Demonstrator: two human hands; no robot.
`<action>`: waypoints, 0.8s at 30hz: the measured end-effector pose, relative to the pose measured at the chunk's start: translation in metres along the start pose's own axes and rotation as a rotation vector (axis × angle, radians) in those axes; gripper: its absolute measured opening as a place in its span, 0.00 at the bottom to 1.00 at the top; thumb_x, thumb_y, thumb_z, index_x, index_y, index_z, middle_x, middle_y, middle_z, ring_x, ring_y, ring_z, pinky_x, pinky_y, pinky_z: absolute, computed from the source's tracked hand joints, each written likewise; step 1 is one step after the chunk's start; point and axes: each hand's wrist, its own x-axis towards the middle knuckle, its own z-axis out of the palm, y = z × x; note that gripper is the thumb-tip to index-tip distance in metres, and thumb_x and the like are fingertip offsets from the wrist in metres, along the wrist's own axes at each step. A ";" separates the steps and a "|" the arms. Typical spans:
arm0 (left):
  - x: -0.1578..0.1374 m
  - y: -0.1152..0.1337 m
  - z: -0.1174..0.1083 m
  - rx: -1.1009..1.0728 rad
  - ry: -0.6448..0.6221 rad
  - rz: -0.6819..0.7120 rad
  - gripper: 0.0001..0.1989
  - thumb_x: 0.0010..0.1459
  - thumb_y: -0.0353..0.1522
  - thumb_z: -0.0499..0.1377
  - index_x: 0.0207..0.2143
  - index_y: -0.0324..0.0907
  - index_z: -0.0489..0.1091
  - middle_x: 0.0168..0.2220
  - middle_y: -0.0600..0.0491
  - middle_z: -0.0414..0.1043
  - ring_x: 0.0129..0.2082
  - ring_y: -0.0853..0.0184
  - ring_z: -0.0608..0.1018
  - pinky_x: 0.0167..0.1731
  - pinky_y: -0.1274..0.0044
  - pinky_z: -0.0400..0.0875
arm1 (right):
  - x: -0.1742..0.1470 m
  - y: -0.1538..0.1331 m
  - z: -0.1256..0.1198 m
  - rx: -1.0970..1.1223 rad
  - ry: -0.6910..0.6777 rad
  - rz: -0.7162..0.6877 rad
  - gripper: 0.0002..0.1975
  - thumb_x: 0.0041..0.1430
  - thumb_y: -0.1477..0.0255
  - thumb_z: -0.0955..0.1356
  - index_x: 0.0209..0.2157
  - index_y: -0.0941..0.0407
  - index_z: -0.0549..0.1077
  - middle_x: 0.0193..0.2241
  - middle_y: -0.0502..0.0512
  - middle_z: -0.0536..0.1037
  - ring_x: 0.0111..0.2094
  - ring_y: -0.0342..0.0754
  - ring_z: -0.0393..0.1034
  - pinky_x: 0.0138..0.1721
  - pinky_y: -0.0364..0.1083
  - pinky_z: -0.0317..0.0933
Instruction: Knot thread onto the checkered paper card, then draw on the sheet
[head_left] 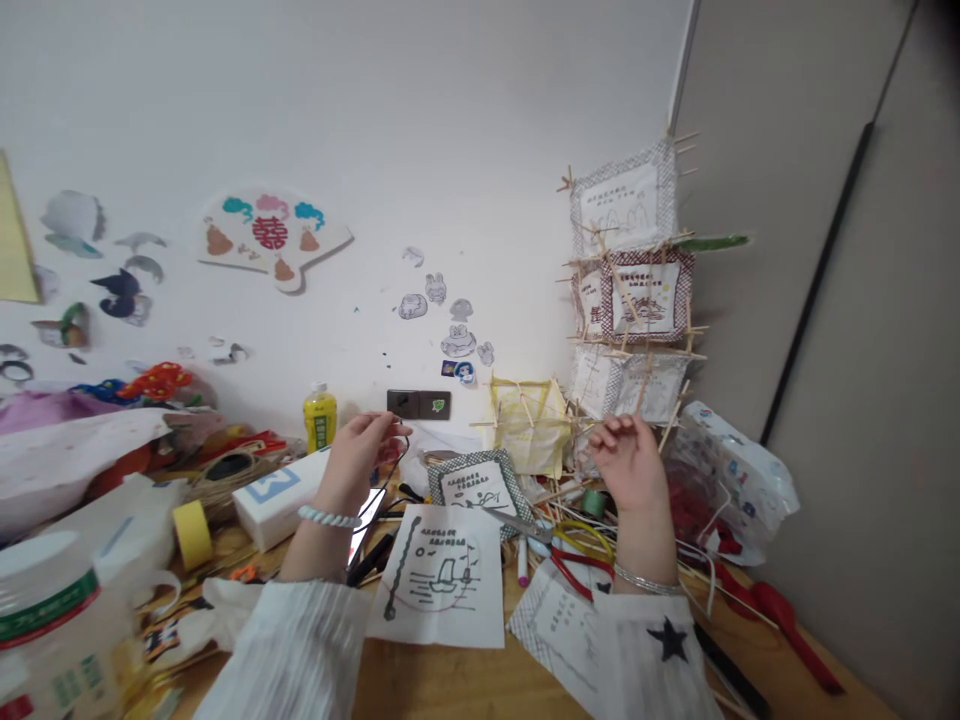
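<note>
My left hand (366, 446) is raised over the desk, its thumb and fingers pinched together. Whatever they hold is too small to make out; a dark cord (406, 450) hangs close by its fingertips. Level with it on the other side, my right hand (628, 455) has its fingers curled in, and any thing in them cannot be seen. Between and below both hands lies a white sheet with a sailboat drawing (448, 580). Scissors with red and yellow handles (570, 550) rest beside it, near a green thread spool (595, 502). A phone (365, 525) is partly behind my left wrist.
A lantern-like stick frame with drawn panels (630, 290) stands at the back right, beside a smaller yellow one (529, 428). On the left are a white box (281, 500), yellow tape (193, 534), a drink bottle (320, 420) and a large jar (56, 630). Marker pens lie among sticks.
</note>
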 end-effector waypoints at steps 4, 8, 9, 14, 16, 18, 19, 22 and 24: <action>-0.003 -0.005 0.011 0.223 -0.104 0.054 0.12 0.44 0.37 0.59 0.26 0.36 0.66 0.20 0.51 0.72 0.17 0.73 0.70 0.19 0.81 0.62 | -0.016 0.007 0.037 -0.254 -0.218 0.108 0.10 0.46 0.67 0.68 0.19 0.57 0.64 0.27 0.52 0.73 0.22 0.39 0.60 0.25 0.42 0.59; -0.011 -0.007 0.024 0.323 -0.237 0.032 0.12 0.46 0.38 0.58 0.24 0.38 0.65 0.14 0.56 0.67 0.12 0.75 0.64 0.13 0.83 0.55 | -0.030 0.027 0.075 -0.316 -0.478 0.260 0.11 0.49 0.69 0.65 0.18 0.57 0.62 0.20 0.50 0.72 0.19 0.39 0.58 0.23 0.41 0.55; -0.014 -0.007 0.026 0.303 -0.278 0.004 0.12 0.46 0.39 0.58 0.24 0.38 0.64 0.14 0.56 0.66 0.11 0.75 0.63 0.12 0.83 0.54 | -0.032 0.035 0.082 -0.331 -0.508 0.290 0.11 0.49 0.68 0.65 0.17 0.57 0.62 0.18 0.49 0.71 0.17 0.39 0.57 0.20 0.40 0.52; -0.021 -0.010 0.036 0.117 -0.419 -0.115 0.13 0.45 0.39 0.59 0.25 0.39 0.63 0.16 0.58 0.65 0.15 0.73 0.68 0.17 0.81 0.61 | -0.039 0.065 0.100 -0.564 -0.598 0.298 0.11 0.49 0.65 0.66 0.20 0.58 0.68 0.16 0.47 0.69 0.19 0.39 0.59 0.24 0.40 0.54; -0.022 -0.009 0.036 0.090 -0.394 -0.108 0.13 0.44 0.39 0.59 0.25 0.39 0.63 0.18 0.57 0.66 0.16 0.73 0.69 0.18 0.81 0.63 | -0.040 0.069 0.099 -0.680 -0.675 0.252 0.13 0.51 0.63 0.65 0.22 0.59 0.72 0.21 0.51 0.73 0.24 0.41 0.62 0.27 0.41 0.56; -0.022 -0.007 0.036 0.084 -0.366 -0.095 0.13 0.45 0.39 0.59 0.25 0.38 0.63 0.22 0.55 0.69 0.19 0.72 0.70 0.18 0.81 0.64 | -0.040 0.070 0.096 -0.761 -0.750 0.237 0.15 0.53 0.63 0.64 0.25 0.59 0.74 0.26 0.53 0.75 0.27 0.43 0.64 0.30 0.42 0.56; -0.022 -0.005 0.035 0.084 -0.359 -0.091 0.13 0.45 0.40 0.59 0.26 0.38 0.63 0.25 0.53 0.70 0.21 0.71 0.72 0.19 0.80 0.64 | -0.040 0.069 0.094 -0.784 -0.773 0.244 0.15 0.54 0.63 0.63 0.26 0.58 0.75 0.27 0.53 0.76 0.29 0.43 0.65 0.31 0.43 0.57; -0.024 0.001 0.034 0.070 -0.347 -0.076 0.13 0.45 0.39 0.59 0.27 0.38 0.63 0.28 0.51 0.70 0.26 0.68 0.74 0.24 0.78 0.68 | -0.038 0.068 0.087 -0.845 -0.801 0.260 0.13 0.54 0.65 0.64 0.28 0.57 0.76 0.29 0.54 0.77 0.31 0.45 0.67 0.33 0.44 0.58; -0.026 0.003 0.035 0.072 -0.353 -0.058 0.13 0.46 0.39 0.59 0.27 0.38 0.63 0.28 0.51 0.70 0.24 0.70 0.73 0.26 0.77 0.68 | -0.037 0.069 0.085 -0.885 -0.805 0.257 0.12 0.53 0.66 0.64 0.28 0.57 0.76 0.29 0.53 0.77 0.31 0.46 0.67 0.34 0.45 0.58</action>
